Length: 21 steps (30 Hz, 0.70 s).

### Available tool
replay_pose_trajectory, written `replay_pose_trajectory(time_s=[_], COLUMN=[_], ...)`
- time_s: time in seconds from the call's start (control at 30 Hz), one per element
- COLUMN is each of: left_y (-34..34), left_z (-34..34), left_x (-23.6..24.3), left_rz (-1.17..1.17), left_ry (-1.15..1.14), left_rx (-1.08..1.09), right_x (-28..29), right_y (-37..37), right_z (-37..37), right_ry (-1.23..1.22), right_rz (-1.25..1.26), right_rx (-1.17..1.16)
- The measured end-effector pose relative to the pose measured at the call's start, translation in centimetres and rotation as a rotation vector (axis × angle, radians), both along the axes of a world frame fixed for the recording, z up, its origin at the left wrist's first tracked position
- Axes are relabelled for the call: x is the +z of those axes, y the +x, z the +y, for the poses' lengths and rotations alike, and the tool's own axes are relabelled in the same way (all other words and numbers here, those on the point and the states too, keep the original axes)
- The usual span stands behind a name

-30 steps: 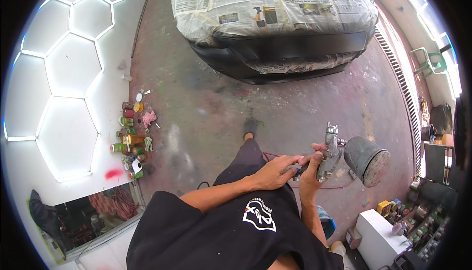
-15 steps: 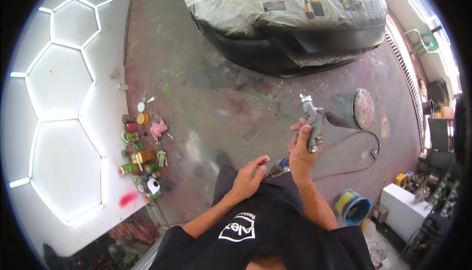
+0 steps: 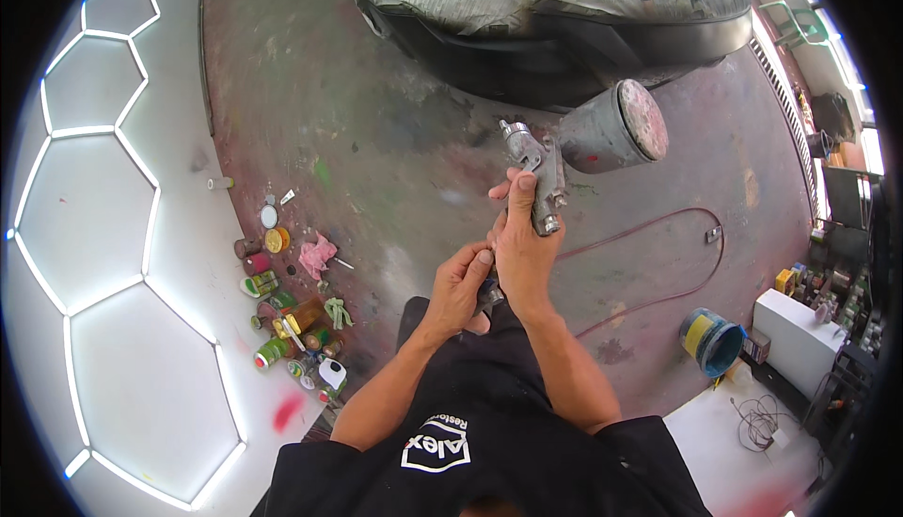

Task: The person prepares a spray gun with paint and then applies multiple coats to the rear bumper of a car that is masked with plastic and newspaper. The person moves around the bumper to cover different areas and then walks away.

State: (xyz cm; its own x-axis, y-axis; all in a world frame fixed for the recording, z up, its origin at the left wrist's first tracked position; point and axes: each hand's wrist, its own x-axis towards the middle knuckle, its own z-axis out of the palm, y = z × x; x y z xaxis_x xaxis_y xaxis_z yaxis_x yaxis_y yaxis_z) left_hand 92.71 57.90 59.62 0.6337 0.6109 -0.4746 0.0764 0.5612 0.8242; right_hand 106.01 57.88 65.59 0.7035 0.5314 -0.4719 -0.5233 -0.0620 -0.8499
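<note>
The right hand (image 3: 527, 258) wraps the silver metal spray gun (image 3: 538, 164) with its grey cylindrical cup (image 3: 591, 136), body slanting forward-left; the left hand (image 3: 455, 284), behind, closes round a partly hidden dark fitting (image 3: 490, 294).

Two hands (image 3: 459, 289) (image 3: 527, 255), one spray gun (image 3: 553, 167), one car (image 3: 564, 39); one bucket (image 3: 698, 336), one pink cloth (image 3: 318, 254)

A white box (image 3: 793, 340) stands right of the blue bucket (image 3: 698, 333), and a tangled cable (image 3: 758, 421) lies below the bucket to the right. Well left of the bucket are a crumpled pink cloth (image 3: 317, 254), clustered cans and bottles (image 3: 308, 312) and, farthest left, glowing hexagonal light tubes (image 3: 103, 297).
</note>
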Motion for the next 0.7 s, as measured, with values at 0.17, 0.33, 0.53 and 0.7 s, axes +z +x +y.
replay_pose_trajectory(time_s=[0.17,0.33,0.53,0.7], left_y=[-1.4,-3.5,-10.4,-28.6], left_z=[6.9,14.1,21.7,26.1], left_x=[-3.9,-6.9,-10.6,-21.0], left_rz=[0.038,0.031,0.183,0.808], left_ry=[0.016,-0.029,0.12,0.344], left_rx=[-0.084,-0.182,-0.029,-0.534], right_x=[-3.0,-6.4,-10.2,-10.6], right_y=[-1.0,-3.0,-5.3,-5.4], right_z=[6.5,12.7,20.9,25.4], right_ry=[-0.037,-0.104,-0.162,-0.159], right_rz=[0.057,0.077,-0.084,-0.088], right_rx=[-0.064,-0.176,-0.323,-0.239])
